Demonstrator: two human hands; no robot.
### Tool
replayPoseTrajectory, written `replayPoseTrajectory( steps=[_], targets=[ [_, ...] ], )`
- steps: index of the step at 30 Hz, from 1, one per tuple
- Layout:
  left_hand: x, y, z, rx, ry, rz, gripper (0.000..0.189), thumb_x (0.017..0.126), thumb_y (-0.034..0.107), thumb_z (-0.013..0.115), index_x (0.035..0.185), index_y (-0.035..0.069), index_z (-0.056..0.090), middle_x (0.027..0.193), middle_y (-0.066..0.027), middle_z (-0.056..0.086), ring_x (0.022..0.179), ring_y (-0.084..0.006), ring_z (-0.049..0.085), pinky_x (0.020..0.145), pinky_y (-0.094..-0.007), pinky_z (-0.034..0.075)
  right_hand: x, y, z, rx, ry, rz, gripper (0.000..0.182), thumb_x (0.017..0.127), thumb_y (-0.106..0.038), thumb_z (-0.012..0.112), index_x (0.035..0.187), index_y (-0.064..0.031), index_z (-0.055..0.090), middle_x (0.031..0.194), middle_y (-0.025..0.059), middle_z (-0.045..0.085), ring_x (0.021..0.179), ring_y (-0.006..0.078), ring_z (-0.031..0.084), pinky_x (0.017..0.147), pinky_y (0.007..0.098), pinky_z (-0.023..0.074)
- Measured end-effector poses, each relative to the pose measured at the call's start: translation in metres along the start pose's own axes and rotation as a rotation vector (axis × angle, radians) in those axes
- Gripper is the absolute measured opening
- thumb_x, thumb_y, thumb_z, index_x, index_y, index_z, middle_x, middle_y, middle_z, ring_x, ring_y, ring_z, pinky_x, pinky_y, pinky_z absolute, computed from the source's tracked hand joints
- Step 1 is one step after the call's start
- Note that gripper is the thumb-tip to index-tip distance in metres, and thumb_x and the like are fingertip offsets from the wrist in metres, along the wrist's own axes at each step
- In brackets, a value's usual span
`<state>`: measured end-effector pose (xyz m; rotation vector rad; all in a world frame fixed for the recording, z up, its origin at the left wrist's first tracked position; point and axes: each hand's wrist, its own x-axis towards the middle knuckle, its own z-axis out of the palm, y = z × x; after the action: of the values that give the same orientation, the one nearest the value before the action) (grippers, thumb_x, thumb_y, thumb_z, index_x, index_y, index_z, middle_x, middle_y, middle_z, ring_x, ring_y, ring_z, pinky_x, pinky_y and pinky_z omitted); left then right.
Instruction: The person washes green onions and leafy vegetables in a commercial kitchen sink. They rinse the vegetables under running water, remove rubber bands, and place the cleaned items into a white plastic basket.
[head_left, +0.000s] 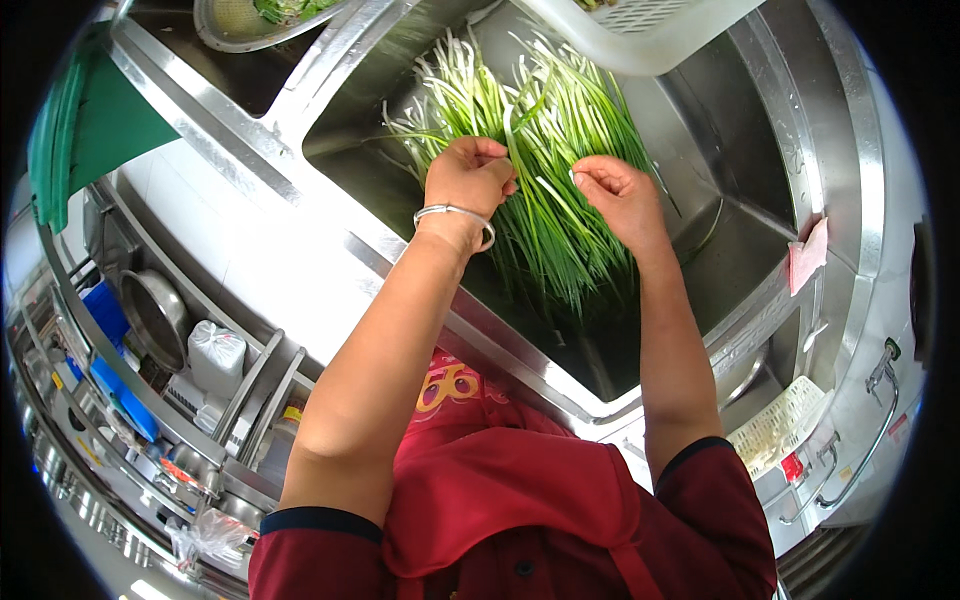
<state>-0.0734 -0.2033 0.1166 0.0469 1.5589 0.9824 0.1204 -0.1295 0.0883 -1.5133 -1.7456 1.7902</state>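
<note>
A large pile of garlic chives (555, 150) lies in a stainless steel sink basin (742, 262), pale stem ends towards the far side and green leaf ends towards me. Over the left part of the pile is my left hand (470, 176), with a metal bangle on the wrist; its thumb and fingers are pinched together around a chive stalk. My right hand (616, 195) is over the right part of the pile, its thumb and index fingertip together, with a small pale bit at the tips. Whether that bit is a stem end or a fingernail I cannot tell.
A white plastic basket (645, 56) stands at the basin's far edge. A metal colander (225, 26) with greens is at the upper left. On the right rim lies a pink cloth (808, 256), with a cream perforated basket (780, 427) lower down. Shelves with a steel pot (154, 319) are at left.
</note>
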Motion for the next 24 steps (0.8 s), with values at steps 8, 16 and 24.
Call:
replayPoseTrajectory(
  steps=[8, 16, 24],
  targets=[
    [-0.048, 0.045, -0.054, -0.503, -0.372, -0.031, 0.049, 0.071, -0.015, 0.039, 0.119, -0.008, 0.049, 0.114, -0.0205, 0.058, 0.103, -0.0283, 0.060, 0.089, -0.0349, 0.049, -0.030, -0.082, 0.044, 0.095, 0.035, -0.378, 0.022, 0.078, -0.005, 0.069, 0.100, -0.0035, 0.064, 0.087, 0.0017, 0.058, 0.072, 0.0076, 0.055, 0.064, 0.0214, 0.0459],
    [-0.085, 0.073, -0.112, -0.640, -0.555, 0.046, 0.056, 0.068, -0.019, 0.038, 0.120, -0.004, 0.051, 0.116, -0.0244, 0.057, 0.107, -0.0314, 0.058, 0.092, -0.0377, 0.049, -0.036, -0.172, 0.121, -0.322, 0.153, -0.605, 0.036, 0.067, -0.006, 0.075, 0.101, -0.0066, 0.064, 0.082, 0.0030, 0.054, 0.070, 0.0131, 0.053, 0.059, 0.0248, 0.0451],
    [-0.091, 0.102, -0.173, -0.704, -0.446, 0.037, 0.070, 0.061, -0.023, 0.037, 0.126, 0.002, 0.044, 0.106, -0.0195, 0.059, 0.093, -0.0255, 0.062, 0.081, -0.0329, 0.053, -0.015, -0.209, 0.173, -0.322, 0.032, -0.492, 0.014, 0.074, -0.003, 0.067, 0.088, -0.0040, 0.065, 0.076, 0.0036, 0.054, 0.059, 0.0126, 0.051, 0.057, 0.0234, 0.0437]
  ],
)
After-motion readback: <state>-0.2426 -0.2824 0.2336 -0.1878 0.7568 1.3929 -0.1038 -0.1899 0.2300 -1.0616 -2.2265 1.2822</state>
